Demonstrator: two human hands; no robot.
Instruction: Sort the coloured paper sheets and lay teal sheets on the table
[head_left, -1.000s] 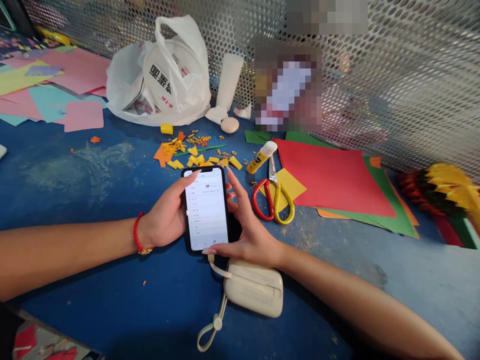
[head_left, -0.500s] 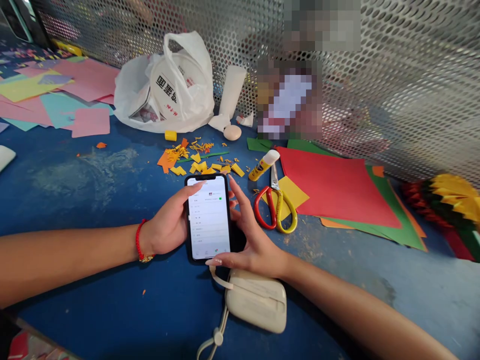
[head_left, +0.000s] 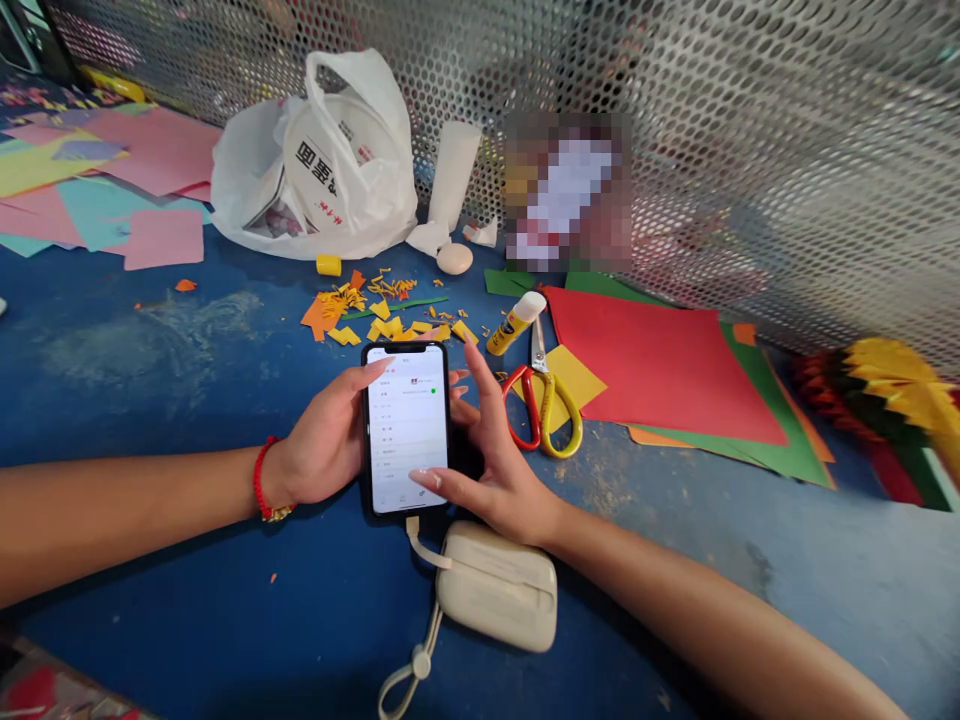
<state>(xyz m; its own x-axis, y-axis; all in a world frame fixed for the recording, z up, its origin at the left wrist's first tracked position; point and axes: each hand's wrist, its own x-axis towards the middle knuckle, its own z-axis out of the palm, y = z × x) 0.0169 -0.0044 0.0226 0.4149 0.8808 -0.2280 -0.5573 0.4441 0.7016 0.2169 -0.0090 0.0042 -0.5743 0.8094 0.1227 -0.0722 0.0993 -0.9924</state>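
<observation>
A black phone (head_left: 406,428) with a lit white screen is held over the blue table (head_left: 187,560). My left hand (head_left: 324,441) grips its left edge, thumb lying on the upper screen; a red bracelet (head_left: 262,482) circles that wrist. My right hand (head_left: 495,460) cups the phone's right side, its thumb pressed on the lower screen. A cable runs from the phone's bottom to a cream power bank (head_left: 496,586) lying just below my right hand.
Red-and-yellow scissors (head_left: 541,400), a glue stick (head_left: 516,322) and paper scraps (head_left: 375,310) lie beyond the phone. Red, green and orange sheets (head_left: 667,365) spread right; a white plastic bag (head_left: 322,170) and pink sheets (head_left: 150,160) sit at the back by a perforated metal screen (head_left: 750,150).
My right thumb has slid up from the phone's bottom edge onto the lower screen. Both hands keep their hold on the phone. The view has shifted slightly.
</observation>
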